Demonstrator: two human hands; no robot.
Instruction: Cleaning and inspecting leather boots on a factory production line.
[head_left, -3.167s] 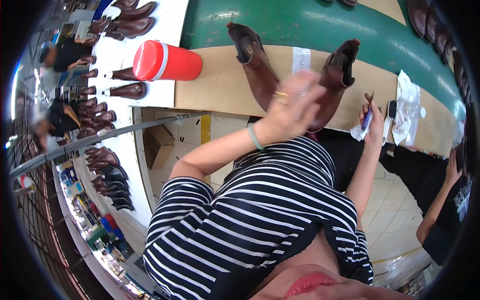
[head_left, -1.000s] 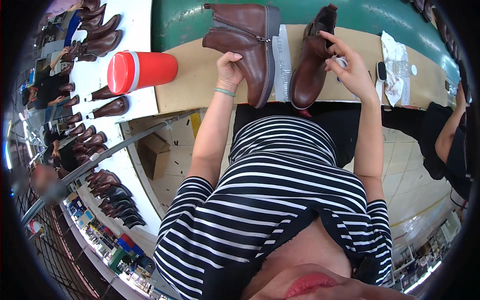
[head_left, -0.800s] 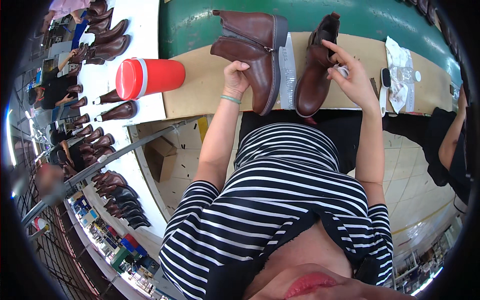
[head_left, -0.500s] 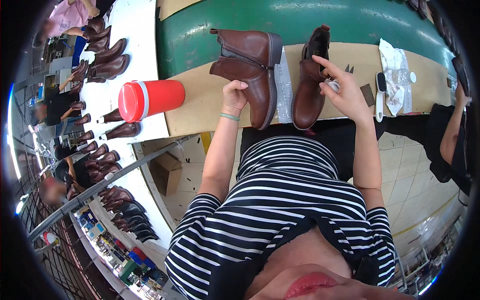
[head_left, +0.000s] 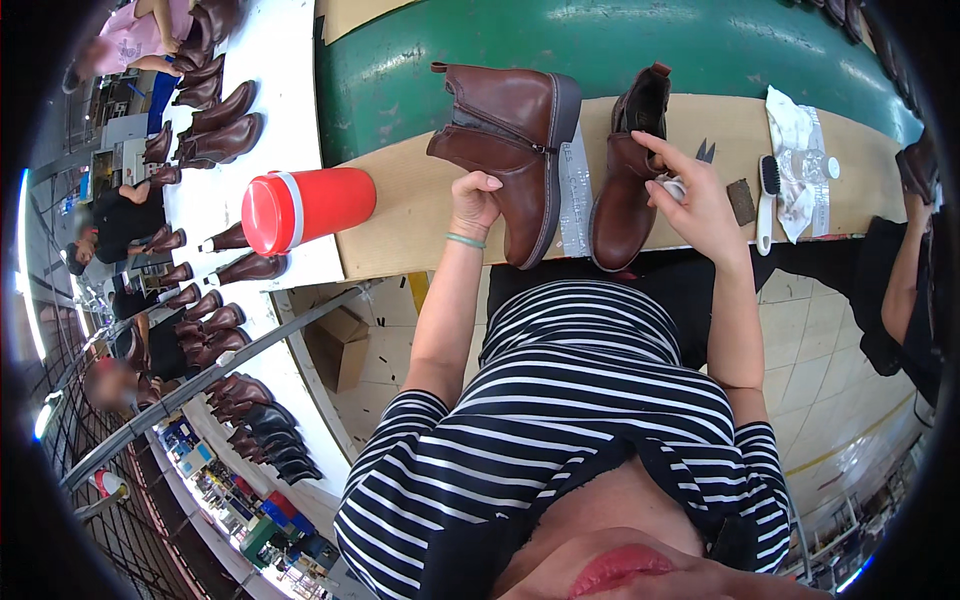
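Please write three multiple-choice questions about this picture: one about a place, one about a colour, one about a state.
1. Where does the red container lie?
A. to the left of the left hand
B. between the two boots
C. beside the brush

2. What colour is the band on the left wrist?
A. black
B. light green
C. red

3. How does the boot at the left hand stand?
A. upright on its sole
B. on its side, sole towards the other boot
C. lifted clear of the bench

Answers: 1 A, it lies at the bench's left end. 2 B, the band looks pale green. 3 B, its sole edge faces right, where the right hand touches the other boot.
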